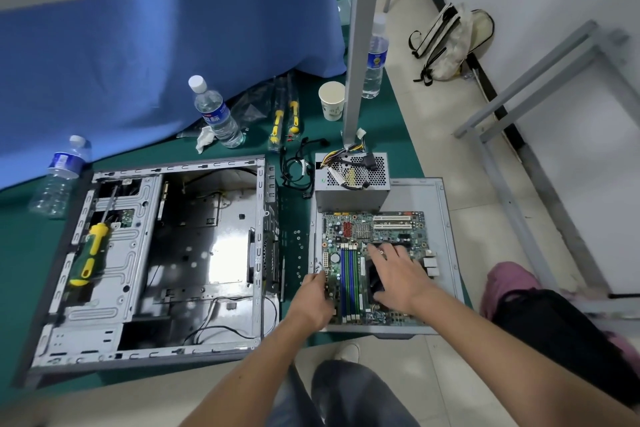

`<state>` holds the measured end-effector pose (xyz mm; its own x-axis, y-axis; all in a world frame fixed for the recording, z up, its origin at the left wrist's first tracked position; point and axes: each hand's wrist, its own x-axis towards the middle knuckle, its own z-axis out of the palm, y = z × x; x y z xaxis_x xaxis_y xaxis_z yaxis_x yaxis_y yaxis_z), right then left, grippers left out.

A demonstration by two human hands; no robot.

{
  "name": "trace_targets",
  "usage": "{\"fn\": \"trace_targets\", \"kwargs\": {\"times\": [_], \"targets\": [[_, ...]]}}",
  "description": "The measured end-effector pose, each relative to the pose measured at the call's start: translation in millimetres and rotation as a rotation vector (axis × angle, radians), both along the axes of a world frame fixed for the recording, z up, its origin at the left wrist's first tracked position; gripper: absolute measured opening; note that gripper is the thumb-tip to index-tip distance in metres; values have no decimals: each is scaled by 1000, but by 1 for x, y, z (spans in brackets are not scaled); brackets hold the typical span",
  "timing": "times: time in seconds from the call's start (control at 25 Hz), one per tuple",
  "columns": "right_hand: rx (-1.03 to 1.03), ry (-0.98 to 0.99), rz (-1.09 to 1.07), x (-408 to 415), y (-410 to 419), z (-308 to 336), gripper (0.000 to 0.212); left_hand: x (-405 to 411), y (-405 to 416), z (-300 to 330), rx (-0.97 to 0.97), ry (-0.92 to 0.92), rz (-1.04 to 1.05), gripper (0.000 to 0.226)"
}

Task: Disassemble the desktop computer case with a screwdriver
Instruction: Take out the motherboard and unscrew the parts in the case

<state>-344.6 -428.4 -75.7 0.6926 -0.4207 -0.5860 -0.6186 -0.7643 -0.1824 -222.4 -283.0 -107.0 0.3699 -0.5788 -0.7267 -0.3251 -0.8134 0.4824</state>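
Mobo (pixel 375 255) is sitting on the side panel (pixel 443 218) at 4 o'clock. Left hand (pixel 313 300) is pinching its left edge, right hand (pixel 398 274) is lying splayed, hiding the cooler. Screwdriver (pixel 90 248) is resting in the gutted case (pixel 156 260) at 9 o'clock, tip hard to see.

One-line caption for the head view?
Both hands on the removed motherboard; screwdriver lies on the open case.

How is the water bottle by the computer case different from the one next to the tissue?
The bottle beside the case looks empty and crinkled; the bottle by the tissue is smooth and holds water. The first stands at the case's corner, the second farther back. Both are clear plastic with white caps and blue labels.
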Motion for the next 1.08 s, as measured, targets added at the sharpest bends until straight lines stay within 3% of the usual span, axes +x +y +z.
{"fn": "trace_targets", "kwargs": {"times": [0.08, 0.2, 0.36, 0.52, 0.76, 0.92, 1.08], "targets": [[40, -57, -47, 7, 7, 14, 84, 7, 2, 19, -61, -80, -88, 62], [285, -147, -149, 25, 25, 39, 63, 20, 14, 51, -227, -191, -182, 47], [382, -322, -189, 67, 59, 68, 58, 59, 51, 84, -420, -364, -69, 36], [272, -350, -97, 101, 99, 73, 72, 114, 96, 97, -406, -477, 169, 37], [180, -240, -107, 139, 143, 56, 86, 214, 160, 100, -155, -772, 290, 52], [-116, -189, -68, 160, 156, 50, 65, 265, 202, 88, 53, -779, 272, 51], [-206, -91, -91, 187, 159, 61, 37, 295, 215, 80, -59, -658, 179, 33]]}}
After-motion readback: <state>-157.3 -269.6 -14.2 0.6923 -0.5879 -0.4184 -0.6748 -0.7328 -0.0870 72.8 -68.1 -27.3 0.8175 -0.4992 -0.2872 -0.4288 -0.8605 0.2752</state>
